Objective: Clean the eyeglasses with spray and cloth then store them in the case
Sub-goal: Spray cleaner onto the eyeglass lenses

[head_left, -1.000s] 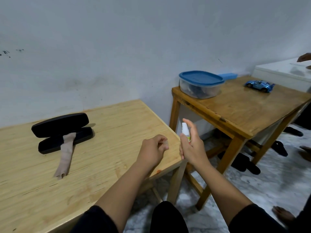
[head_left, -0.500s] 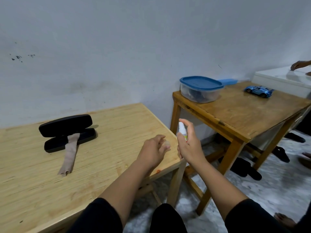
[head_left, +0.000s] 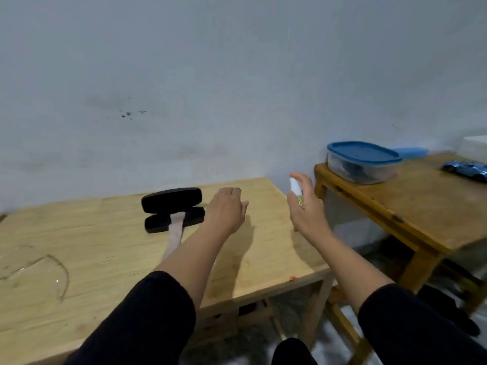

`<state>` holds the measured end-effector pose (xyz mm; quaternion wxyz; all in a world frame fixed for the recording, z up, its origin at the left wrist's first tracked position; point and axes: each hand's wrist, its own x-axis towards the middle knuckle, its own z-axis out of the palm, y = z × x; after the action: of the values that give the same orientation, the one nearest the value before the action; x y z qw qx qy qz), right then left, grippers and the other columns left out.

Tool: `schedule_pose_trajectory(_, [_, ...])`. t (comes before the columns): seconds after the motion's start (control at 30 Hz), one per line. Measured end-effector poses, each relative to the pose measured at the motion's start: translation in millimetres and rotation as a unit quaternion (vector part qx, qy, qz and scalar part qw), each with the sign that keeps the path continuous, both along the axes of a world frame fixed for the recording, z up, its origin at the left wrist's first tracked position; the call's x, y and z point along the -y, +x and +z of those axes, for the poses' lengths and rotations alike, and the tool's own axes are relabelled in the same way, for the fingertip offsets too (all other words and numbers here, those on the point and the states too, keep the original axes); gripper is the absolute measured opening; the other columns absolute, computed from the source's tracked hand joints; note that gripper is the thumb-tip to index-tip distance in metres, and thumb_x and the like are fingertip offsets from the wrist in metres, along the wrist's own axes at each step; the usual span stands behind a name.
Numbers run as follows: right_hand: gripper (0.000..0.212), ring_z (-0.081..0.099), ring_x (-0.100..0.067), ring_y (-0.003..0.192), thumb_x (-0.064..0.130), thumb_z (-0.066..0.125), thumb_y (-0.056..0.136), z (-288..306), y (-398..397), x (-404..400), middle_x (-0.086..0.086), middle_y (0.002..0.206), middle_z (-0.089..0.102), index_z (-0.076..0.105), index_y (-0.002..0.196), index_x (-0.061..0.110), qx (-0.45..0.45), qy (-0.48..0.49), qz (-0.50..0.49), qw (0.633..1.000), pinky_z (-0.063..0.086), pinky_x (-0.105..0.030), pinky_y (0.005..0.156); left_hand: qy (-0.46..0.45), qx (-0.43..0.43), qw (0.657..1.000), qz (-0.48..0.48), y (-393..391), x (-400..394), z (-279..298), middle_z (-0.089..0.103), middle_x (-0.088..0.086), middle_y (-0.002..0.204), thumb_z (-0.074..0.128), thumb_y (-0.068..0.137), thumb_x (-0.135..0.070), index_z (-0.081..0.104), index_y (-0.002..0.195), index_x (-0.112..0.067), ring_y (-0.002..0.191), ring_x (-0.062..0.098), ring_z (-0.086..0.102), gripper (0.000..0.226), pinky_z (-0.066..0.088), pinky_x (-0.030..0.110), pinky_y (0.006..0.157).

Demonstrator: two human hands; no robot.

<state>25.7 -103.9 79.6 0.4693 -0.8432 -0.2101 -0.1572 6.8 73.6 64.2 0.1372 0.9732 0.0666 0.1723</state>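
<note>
The view had swung left since a second earlier, bringing the clear, thin-framed eyeglasses (head_left: 39, 272) into sight at the left edge of the pale wooden worktop (head_left: 110, 248). They lay flat on the wood, well apart from both hands, untouched.

Both hands had also risen and moved forward over the worktop. The right hand (head_left: 307, 206) was wrapped around a small white spray bottle (head_left: 295, 187) held upright, with the forefinger curled over its top. The left hand (head_left: 227, 213) was loosely curled, fingers drawn in; whether it held anything small could not be told. It hovered just right of the open black hard-shell glasses case (head_left: 172, 209), which stood near the wall with a strip of pale beige cloth (head_left: 174, 237) hanging out of it onto the worktop, partly hidden behind the left forearm.

Judging from this, spraying had not begun: the glasses had yet to be picked up, and the bottle was far from the lenses.

To the right stood a second, darker wooden table (head_left: 421, 206) carrying a clear plastic box with a blue lid (head_left: 362, 160) and a small blue toy car (head_left: 465, 169). Nothing lay between the hands and the glasses.
</note>
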Motion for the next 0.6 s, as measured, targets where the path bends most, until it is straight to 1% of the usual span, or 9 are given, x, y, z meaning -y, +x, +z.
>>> schedule_pose_trajectory(0.07, [0.033, 0.056, -0.028, 0.059, 0.021, 0.040, 0.095, 7.4, 0.3, -18.6, 0.002, 0.073, 0.053, 0.039, 0.127, 0.027, 0.017, 0.005, 0.009, 1.000, 0.053, -0.050, 0.065, 0.027, 0.020, 0.999, 0.020, -13.5, -19.3, 12.3, 0.048, 0.016, 0.130, 0.036, 0.097, -0.030, 0.042, 0.128, -0.003, 0.124, 0.028, 0.041, 0.041, 0.036, 0.036, 0.096])
schedule_pose_trajectory(0.1, [0.033, 0.055, -0.028, 0.054, 0.021, 0.040, 0.094, 10.6, 0.4, -28.3, -0.002, 0.070, 0.056, 0.040, 0.126, 0.028, 0.022, 0.007, 0.016, 1.000, 0.053, -0.050, 0.063, 0.039, 0.027, 0.998, 0.032, -20.4, -29.5, 17.9, 0.049, 0.016, 0.129, 0.036, 0.097, -0.030, 0.043, 0.127, -0.003, 0.123, 0.028, 0.041, 0.041, 0.035, 0.035, 0.097])
schedule_pose_trajectory(0.17, [0.031, 0.053, -0.035, 0.051, 0.021, 0.041, 0.094, 17.3, -1.5, -47.1, -0.018, 0.067, 0.058, 0.040, 0.124, 0.030, 0.027, 0.015, 0.037, 0.999, 0.052, -0.050, 0.060, 0.062, 0.035, 0.996, 0.056, -33.4, -49.6, 27.4, 0.052, 0.016, 0.125, 0.036, 0.097, -0.030, 0.045, 0.124, -0.001, 0.120, 0.029, 0.043, 0.041, 0.034, 0.035, 0.099])
schedule_pose_trajectory(0.23, [0.030, 0.051, -0.037, 0.049, 0.021, 0.041, 0.093, 22.3, -5.8, -68.0, -0.023, 0.064, 0.056, 0.040, 0.122, 0.032, 0.029, 0.024, 0.066, 0.997, 0.052, -0.049, 0.058, 0.081, 0.046, 0.992, 0.082, -49.7, -71.8, 35.4, 0.056, 0.017, 0.120, 0.036, 0.096, -0.030, 0.048, 0.121, 0.000, 0.116, 0.030, 0.046, 0.040, 0.035, 0.036, 0.098])
schedule_pose_trajectory(0.37, [0.031, 0.047, -0.028, 0.048, 0.023, 0.040, 0.093, 27.5, -16.6, -108.2, -0.011, 0.060, 0.049, 0.039, 0.122, 0.034, 0.031, 0.033, 0.119, 0.992, 0.051, -0.047, 0.060, 0.113, 0.063, 0.980, 0.151, -89.3, -115.2, 42.1, 0.059, 0.016, 0.114, 0.035, 0.096, -0.031, 0.051, 0.117, -0.001, 0.111, 0.030, 0.049, 0.040, 0.036, 0.037, 0.098])
schedule_pose_trajectory(0.43, [0.031, 0.047, -0.028, 0.049, 0.023, 0.039, 0.093, 27.5, -25.8, -129.9, -0.012, 0.060, 0.049, 0.038, 0.122, 0.035, 0.033, 0.033, 0.150, 0.987, 0.051, -0.046, 0.060, 0.121, 0.063, 0.973, 0.184, -112.4, -138.6, 40.1, 0.059, 0.015, 0.114, 0.034, 0.096, -0.032, 0.050, 0.117, -0.001, 0.111, 0.030, 0.048, 0.041, 0.035, 0.037, 0.099])
schedule_pose_trajectory(0.5, [0.031, 0.046, -0.027, 0.049, 0.023, 0.039, 0.093, 24.8, -37.5, -150.3, -0.012, 0.060, 0.048, 0.038, 0.122, 0.035, 0.036, 0.036, 0.180, 0.982, 0.049, -0.042, 0.058, 0.126, 0.061, 0.966, 0.216, -138.6, -159.7, 36.0, 0.059, 0.015, 0.113, 0.034, 0.096, -0.033, 0.050, 0.117, -0.001, 0.111, 0.029, 0.047, 0.042, 0.034, 0.037, 0.099])
schedule_pose_trajectory(0.6, [0.032, 0.045, -0.024, 0.052, 0.021, 0.040, 0.093, 16.6, -58.3, -178.0, -0.010, 0.062, 0.047, 0.039, 0.124, 0.031, 0.039, 0.038, 0.217, 0.975, 0.040, -0.034, 0.058, 0.139, 0.048, 0.954, 0.260, -180.4, -185.7, 24.5, 0.058, 0.013, 0.113, 0.033, 0.096, -0.035, 0.050, 0.116, -0.002, 0.112, 0.028, 0.046, 0.042, 0.033, 0.037, 0.100])
